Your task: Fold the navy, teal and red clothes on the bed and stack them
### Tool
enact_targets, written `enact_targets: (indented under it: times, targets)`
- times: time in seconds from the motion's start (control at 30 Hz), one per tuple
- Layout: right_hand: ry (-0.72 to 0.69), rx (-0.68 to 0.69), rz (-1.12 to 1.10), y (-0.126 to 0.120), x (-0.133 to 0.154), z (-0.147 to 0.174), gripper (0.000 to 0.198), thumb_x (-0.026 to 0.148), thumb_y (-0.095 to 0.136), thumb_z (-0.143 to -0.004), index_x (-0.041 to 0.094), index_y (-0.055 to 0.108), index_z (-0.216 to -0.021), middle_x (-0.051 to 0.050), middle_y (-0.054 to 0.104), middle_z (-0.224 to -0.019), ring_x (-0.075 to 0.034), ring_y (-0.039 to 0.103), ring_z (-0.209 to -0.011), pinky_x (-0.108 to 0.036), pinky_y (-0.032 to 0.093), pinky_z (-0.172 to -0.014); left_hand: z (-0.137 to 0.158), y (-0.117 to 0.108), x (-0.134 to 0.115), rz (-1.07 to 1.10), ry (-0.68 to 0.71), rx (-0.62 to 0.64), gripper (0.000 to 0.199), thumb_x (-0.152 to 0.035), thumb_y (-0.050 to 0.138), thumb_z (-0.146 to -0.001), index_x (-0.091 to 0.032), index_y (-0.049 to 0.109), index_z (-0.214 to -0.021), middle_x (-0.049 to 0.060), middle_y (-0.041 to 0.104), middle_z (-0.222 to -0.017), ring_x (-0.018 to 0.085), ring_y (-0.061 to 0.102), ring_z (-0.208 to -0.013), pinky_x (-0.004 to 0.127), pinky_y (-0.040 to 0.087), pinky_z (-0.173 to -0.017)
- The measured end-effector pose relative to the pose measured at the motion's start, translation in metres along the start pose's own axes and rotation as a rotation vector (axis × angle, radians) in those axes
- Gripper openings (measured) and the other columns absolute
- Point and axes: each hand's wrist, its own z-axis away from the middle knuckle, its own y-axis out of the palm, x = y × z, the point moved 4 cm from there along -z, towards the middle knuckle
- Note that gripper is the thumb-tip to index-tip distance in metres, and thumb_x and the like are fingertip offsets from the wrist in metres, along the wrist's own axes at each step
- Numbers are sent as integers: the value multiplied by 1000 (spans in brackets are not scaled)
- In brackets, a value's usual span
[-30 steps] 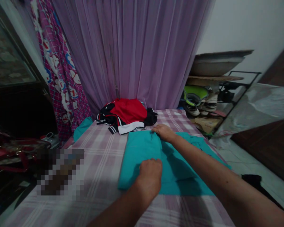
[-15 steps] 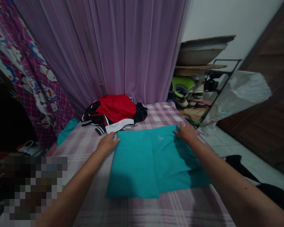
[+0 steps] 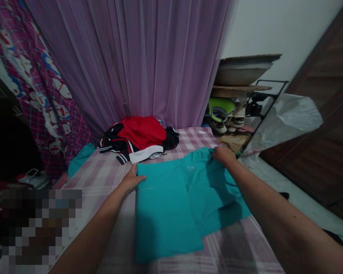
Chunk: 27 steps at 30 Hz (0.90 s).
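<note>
Teal cloth (image 3: 164,209) has shifted nearer, lying between spread left hand (image 3: 130,179) and right hand (image 3: 225,155) pinching its edge.

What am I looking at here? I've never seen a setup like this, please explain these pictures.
There's no machine here, just a person working bare-handed. One camera worn on the head, looking forward and down, takes every picture. On the plaid sheet lie a teal garment, partly folded, with a small pale logo, and beyond it a crumpled red-and-black top with white trim. The right hand grips the garment's far edge. The left hand is at its far left corner, thumb over the fabric; whether it grips is hard to tell.
</note>
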Motion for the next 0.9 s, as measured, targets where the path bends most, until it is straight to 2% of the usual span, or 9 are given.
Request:
enact_targets:
  times: [0.1,0.2,0.27,0.33,0.43,0.53,0.63,0.77,0.9]
  targets:
    - [-176,-129,22,-29,65,-4,39,32,49,-90,18,67,-121,-20,65,-124,-35,59,-117,-46,46,-95,42,-20,29,63,-117,-80,69,-36,73,-71,-24,38,-129,6,68,-113,19,70,-92,28,58,-72]
    - [-440,-221,-36,-47,144,3,44,36,46,-94,21,58,-134,-16,63,-127,-32,59,-116,-43,45,-95,92,-44,60,-102,-271,-105,63,-58,64,-73,-22,43,-120,1,67,-87,19,68,-68,30,55,-55]
    - [-551,-178,-86,-45,184,11,58,38,52,-93,22,42,-147,-16,58,-135,-30,57,-120,-40,44,-98,117,-61,68,-261,-256,-40,53,-66,54,-76,-21,52,-104,-1,63,-72,21,66,-65,31,53,-55]
    - [-586,-123,-109,-36,202,21,68,40,56,-91,21,32,-152,-17,52,-141,-30,52,-125,-39,42,-101,127,-76,67,-398,-154,11,48,-67,46,-77,-21,58,-86,1,64,-71,22,67,-74,32,53,-66]
    - [-511,-58,-110,-12,180,37,62,39,54,-92,18,39,-149,-18,50,-144,-31,49,-130,-40,38,-106,119,-91,56,-504,-37,-33,47,-64,44,-77,-22,62,-80,4,71,-86,25,67,-90,34,51,-81]
    - [-273,62,-219,17,117,60,63,38,55,-91,12,43,-146,-22,51,-142,-34,48,-131,-44,36,-108,96,-84,47,-449,-22,-38,53,-64,46,-76,-21,67,-98,7,74,-105,26,67,-99,34,50,-87]
    - [-37,204,-450,42,55,97,60,44,54,-90,9,51,-139,-24,56,-137,-34,53,-127,-43,44,-101,79,-65,40,-435,-25,-13,56,-63,52,-73,-20,67,-107,8,73,-112,28,66,-105,33,50,-88]
    - [-16,361,-621,60,20,146,54,59,45,-89,18,66,-118,-13,72,-109,-26,70,-96,-35,55,-75,90,-47,35,-549,11,20,43,-51,51,-77,-22,63,-108,5,73,-109,25,67,-103,30,48,-86]
    - [-56,464,-803,64,18,167,55,67,48,-83,20,71,-101,-10,74,-100,-26,68,-93,-35,55,-72,138,-32,39,-658,-18,71,35,-46,44,-81,-24,57,-105,1,71,-98,20,66,-91,28,46,-77]
